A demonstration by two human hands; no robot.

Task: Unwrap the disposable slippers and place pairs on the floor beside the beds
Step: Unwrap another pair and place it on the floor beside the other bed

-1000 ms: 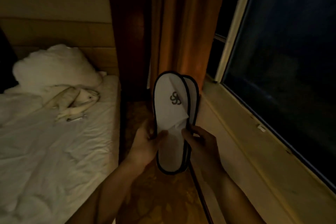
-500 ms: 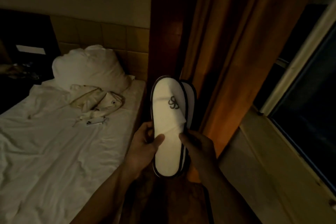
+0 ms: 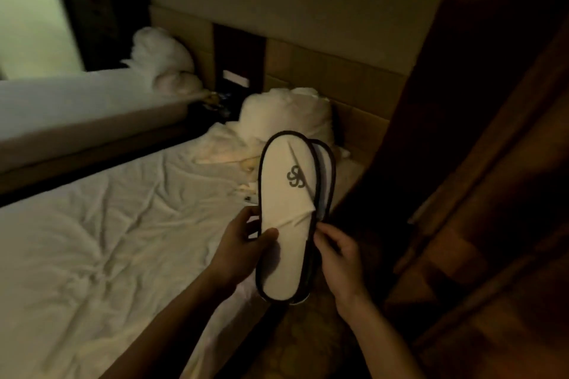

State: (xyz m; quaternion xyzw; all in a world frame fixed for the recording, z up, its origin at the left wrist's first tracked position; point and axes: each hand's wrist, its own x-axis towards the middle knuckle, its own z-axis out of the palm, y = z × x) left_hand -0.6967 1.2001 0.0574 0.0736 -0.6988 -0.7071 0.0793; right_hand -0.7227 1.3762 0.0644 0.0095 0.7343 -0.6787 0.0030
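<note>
Two slippers [image 3: 288, 215], stacked and already bare of wrapping, stand upright between my hands over the near bed's [image 3: 101, 243] right edge. My left hand [image 3: 246, 243] grips the front one; my right hand [image 3: 335, 251] pinches the rear edge. Next I'd separate them and lower both to the floor [image 3: 308, 344].

The view has been swung leftward — the dark window and sill are no longer seen, and a second white-sheeted bed [image 3: 86, 101] with its own pillow [image 3: 160, 55] has been brought into sight. The white, dark-trimmed disposable slippers [image 3: 286, 215] are now seen over the rumpled white near bed [image 3: 107, 240] — the right hand [image 3: 337, 251] has been shifted to pinch their right edge.
</note>
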